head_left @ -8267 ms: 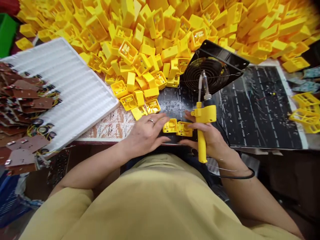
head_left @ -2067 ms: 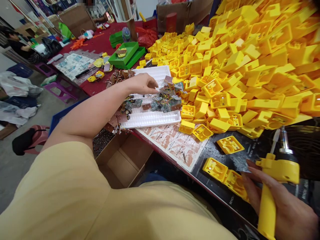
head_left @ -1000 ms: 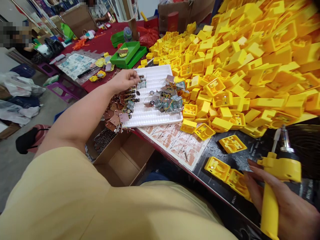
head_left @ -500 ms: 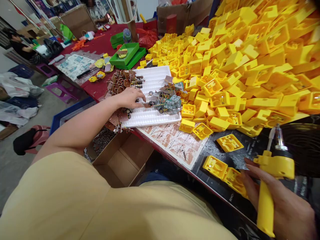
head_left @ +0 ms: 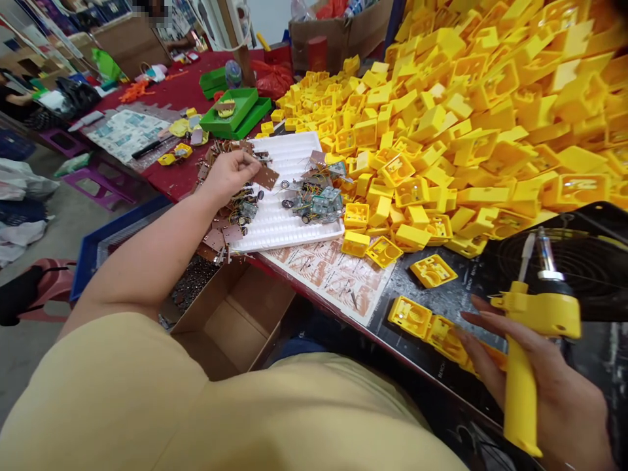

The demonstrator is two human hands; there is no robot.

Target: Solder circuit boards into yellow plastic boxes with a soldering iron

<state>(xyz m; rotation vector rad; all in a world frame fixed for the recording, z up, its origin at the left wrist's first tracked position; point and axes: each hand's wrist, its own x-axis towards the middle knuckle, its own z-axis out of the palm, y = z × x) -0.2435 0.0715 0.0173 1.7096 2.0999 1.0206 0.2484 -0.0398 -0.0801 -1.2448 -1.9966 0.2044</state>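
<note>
A brown circuit board (head_left: pixel 266 176) was pinched in the left hand (head_left: pixel 229 175) over the white ridged tray (head_left: pixel 294 226), beside a heap of wired boards (head_left: pixel 314 199). A yellow soldering gun (head_left: pixel 527 340) was gripped in the right hand (head_left: pixel 549 399), fingertips touching a yellow housing (head_left: pixel 449 337).

The left hand (head_left: pixel 230 175), resting half a second ago on the white tray (head_left: pixel 289 222) among the wired parts, has lifted toward the worktop's left edge with a brown circuit board (head_left: pixel 266 176) pinched in its grip. Eight seconds ago it lay beside the two yellow housings (head_left: pixel 429 325) at the near edge.
</note>
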